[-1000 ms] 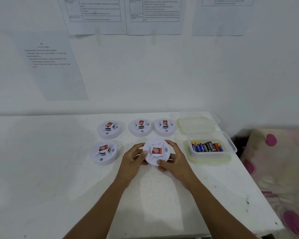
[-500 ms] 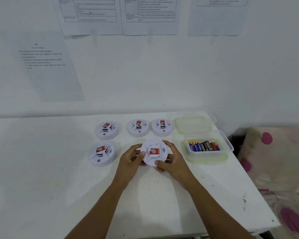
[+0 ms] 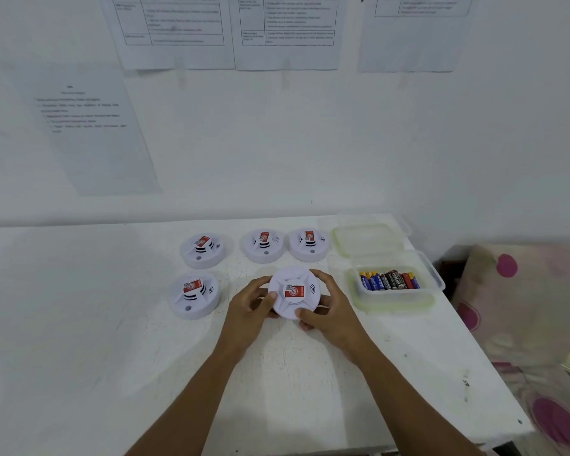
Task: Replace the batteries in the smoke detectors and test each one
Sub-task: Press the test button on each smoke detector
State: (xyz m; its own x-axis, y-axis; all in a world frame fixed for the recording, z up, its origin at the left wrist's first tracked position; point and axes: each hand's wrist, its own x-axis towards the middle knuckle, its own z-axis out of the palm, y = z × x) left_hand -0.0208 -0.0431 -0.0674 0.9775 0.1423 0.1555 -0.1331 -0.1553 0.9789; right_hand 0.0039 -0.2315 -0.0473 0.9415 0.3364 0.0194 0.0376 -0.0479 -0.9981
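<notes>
A round white smoke detector with a red label is tilted up a little off the white table. My left hand grips its left rim, thumb on top. My right hand grips its right and near rim. Several more detectors of the same kind lie flat: one to the left and three in a back row, the left one, the middle one and the right one. A clear plastic box at the right holds several batteries.
The box's lid lies open behind it, near the wall. The table's right edge runs close past the box; beyond it is a pink-dotted cushion. Printed sheets hang on the wall.
Both hands have stayed on the same detector; its top face has tipped slightly more toward me. Only the camera view has shifted a little.
</notes>
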